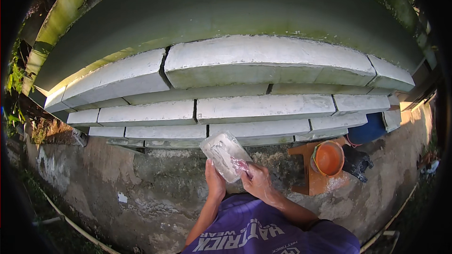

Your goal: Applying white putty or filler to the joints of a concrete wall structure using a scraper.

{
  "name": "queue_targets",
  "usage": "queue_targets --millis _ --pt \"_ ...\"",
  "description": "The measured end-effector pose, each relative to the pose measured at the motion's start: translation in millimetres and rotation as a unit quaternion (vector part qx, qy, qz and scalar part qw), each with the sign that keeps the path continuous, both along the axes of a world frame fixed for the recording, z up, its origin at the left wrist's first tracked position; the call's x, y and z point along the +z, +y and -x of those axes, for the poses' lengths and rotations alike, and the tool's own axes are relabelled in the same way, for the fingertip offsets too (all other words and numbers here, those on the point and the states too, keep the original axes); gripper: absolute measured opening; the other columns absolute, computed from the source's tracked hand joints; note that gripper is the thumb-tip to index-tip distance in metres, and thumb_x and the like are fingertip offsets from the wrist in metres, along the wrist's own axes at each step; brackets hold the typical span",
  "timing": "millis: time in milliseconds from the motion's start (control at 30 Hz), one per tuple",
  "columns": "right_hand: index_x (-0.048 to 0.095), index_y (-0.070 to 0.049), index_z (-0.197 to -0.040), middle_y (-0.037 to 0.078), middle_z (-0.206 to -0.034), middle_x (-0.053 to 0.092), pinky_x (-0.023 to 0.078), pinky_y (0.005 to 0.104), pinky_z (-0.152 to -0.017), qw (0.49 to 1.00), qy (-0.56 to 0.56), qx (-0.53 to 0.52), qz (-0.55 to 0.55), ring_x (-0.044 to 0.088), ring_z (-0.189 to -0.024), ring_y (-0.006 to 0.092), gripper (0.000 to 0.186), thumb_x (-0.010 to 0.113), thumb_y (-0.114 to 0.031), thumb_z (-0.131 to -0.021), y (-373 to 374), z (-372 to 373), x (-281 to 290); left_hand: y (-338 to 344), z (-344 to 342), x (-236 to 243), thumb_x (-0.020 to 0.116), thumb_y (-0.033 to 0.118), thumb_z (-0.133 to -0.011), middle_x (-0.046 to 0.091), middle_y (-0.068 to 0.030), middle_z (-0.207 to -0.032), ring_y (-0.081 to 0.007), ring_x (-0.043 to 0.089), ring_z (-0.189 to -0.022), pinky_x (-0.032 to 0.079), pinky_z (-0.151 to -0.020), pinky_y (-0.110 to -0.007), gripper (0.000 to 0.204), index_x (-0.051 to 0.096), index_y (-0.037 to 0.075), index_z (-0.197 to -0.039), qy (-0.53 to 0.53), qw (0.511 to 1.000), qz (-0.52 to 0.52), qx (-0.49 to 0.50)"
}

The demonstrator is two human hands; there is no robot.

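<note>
In front of my body I hold a flat grey rectangular plate [220, 146] smeared with wet white paste. My left hand [215, 179] grips its left edge, the fingers mostly hidden beneath it. My right hand [258, 181] is closed around the handle of a small pinkish-red tool [239, 164] coated in white, which rests against the plate's right part. Its blade cannot be made out, so its exact kind is unclear. White residue marks my right hand and forearm. Just beyond the plate lies the lowest row of long pale blocks [259, 128].
Above it rise more stepped rows of whitish blocks [268, 56] with dark gaps, against a green-stained wall [235, 4]. To the right, an orange bucket [328, 159] sits on an orange stool [301, 178], beside a black plastic bag [356, 162] and a blue container [367, 129]. Stained concrete floor [155, 178] lies below.
</note>
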State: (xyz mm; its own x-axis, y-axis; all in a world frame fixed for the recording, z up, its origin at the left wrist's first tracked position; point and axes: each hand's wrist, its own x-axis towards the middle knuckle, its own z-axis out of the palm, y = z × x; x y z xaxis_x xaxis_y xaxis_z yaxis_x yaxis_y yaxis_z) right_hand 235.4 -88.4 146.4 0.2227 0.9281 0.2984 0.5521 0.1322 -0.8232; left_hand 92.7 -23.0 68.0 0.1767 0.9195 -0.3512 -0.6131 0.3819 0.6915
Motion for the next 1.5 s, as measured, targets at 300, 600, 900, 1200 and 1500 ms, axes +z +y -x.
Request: queue_targets --millis 300,600,900,1200,1500 --pt "0.066 0.001 -0.102 0.021 -0.079 0.069 0.054 0.0404 -0.061 0.991 0.077 -0.079 0.081 0.069 -0.068 0.0379 0.017 0.067 -0.008 -0.087 5 -6 0 5 -22 2 0.035 0.032 -0.110 0.050 -0.0112 -0.142 -0.0222 0.053 -0.127 0.041 -0.110 -0.039 0.045 0.039 0.003 -0.144 0.052 0.997 -0.049 0.013" --pt "0.063 0.004 -0.108 0.019 -0.085 0.072 0.054 0.0382 -0.067 0.986 0.120 -0.117 -0.004 0.073 -0.074 0.0294 0.023 0.066 -0.008 -0.089 28 -1 -9 -9 -38 5 0.037 0.028 -0.110 0.053 -0.0107 -0.137 -0.0177 0.052 -0.126 0.040 -0.109 -0.035 0.042 0.040 0.002 -0.143 0.010 0.997 -0.072 -0.017" --pt "0.063 0.003 -0.103 0.021 -0.079 0.068 0.053 0.0423 -0.061 0.996 -0.002 -0.086 -0.032 0.068 -0.067 0.0372 0.018 0.066 -0.007 -0.087 11 -14 4 -6 -26 -1 0.038 0.028 -0.110 0.052 -0.0097 -0.139 -0.0184 0.052 -0.126 0.041 -0.108 -0.036 0.042 0.038 0.003 -0.144 -0.013 0.999 -0.030 0.019" --pt "0.064 0.001 -0.104 0.021 -0.083 0.068 0.053 0.0420 -0.060 0.998 0.017 -0.065 -0.018 0.068 -0.069 0.0387 0.019 0.067 -0.006 -0.087 -2 1 -3 -4 -28 -1 0.042 0.029 -0.109 0.056 -0.0083 -0.127 -0.0162 0.058 -0.114 0.050 -0.096 -0.033 0.038 0.040 0.003 -0.138 -0.003 0.999 -0.027 0.034" --pt "0.065 0.001 -0.104 0.020 -0.082 0.068 0.054 0.0413 -0.062 0.997 0.029 -0.059 -0.027 0.069 -0.070 0.0381 0.019 0.068 -0.005 -0.086 -2 9 -7 -5 -29 -3 0.041 0.027 -0.110 0.057 -0.0067 -0.121 -0.0140 0.059 -0.109 0.051 -0.092 -0.032 0.032 0.043 0.005 -0.133 0.016 0.999 -0.028 0.039"
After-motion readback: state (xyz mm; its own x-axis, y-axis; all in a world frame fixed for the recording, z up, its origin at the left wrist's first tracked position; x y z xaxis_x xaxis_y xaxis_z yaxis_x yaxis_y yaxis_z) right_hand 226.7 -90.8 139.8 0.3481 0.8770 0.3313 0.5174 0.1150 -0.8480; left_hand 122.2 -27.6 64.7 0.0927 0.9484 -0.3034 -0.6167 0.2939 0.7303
